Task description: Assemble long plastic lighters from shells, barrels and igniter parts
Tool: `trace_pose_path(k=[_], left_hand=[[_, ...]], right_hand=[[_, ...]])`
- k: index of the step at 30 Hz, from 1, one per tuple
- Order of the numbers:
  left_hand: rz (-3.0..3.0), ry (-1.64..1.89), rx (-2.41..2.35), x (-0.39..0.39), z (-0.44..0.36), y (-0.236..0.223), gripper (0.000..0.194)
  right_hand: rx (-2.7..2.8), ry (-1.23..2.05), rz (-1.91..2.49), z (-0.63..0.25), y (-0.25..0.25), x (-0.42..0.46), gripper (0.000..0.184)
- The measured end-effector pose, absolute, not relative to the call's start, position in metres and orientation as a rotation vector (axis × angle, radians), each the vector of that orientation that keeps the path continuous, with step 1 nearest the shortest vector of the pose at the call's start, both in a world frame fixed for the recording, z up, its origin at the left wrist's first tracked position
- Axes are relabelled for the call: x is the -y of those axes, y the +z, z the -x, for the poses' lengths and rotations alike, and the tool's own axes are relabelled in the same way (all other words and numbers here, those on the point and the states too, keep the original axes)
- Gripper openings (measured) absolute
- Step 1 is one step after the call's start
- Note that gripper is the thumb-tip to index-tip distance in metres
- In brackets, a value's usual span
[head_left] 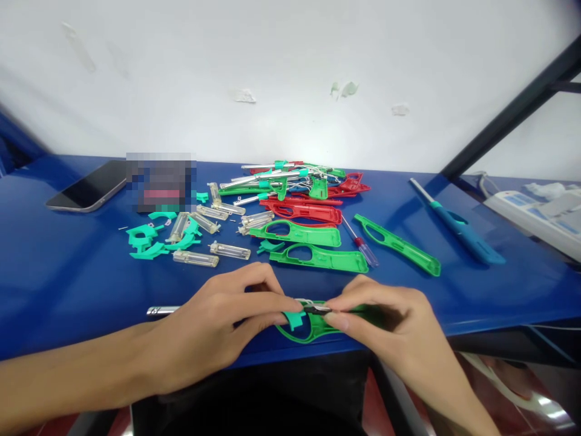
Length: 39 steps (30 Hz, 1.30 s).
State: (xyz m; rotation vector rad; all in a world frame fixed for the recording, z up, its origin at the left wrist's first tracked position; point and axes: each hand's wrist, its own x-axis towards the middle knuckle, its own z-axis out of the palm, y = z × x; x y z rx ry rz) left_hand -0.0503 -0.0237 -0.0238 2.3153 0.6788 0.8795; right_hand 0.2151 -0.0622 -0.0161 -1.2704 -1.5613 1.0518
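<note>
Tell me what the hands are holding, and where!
Right hand: a small dark part, pinched at its right end. Left hand: a teal piece, pinched at its left end.

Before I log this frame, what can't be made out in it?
All in the head view:
Metal tube: right part, hidden by the left hand.
Green casing: right end, covered by the right hand.
Dark part: full shape, covered by fingertips.
Item beside the phone: pixelated.
White device: cut off by the right edge.
</note>
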Motion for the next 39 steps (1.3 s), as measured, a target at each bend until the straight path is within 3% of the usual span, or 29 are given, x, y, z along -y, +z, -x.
trace_pose_path(k=[5,20,39], left_hand=[[-2.339,0.887,-0.711,0.0245,0.0487,-0.0223,0.025],[-2.355,0.898,-0.752,0.0243,0.0483,-0.0243,0.029],[-2.443,0.935,-0.761,0.0248,0.0480,-0.0228,0.020]], right_hand=[[1.561,1.090,1.247,-0.2179,-0.0164,0.0632,0.004],[1.580,1.134,1.254,-0.2213,-0.0189,0.0628,0.012],[1.690,1.122,1.255,-0.2201,-0.0154,0.0621,0.004]])
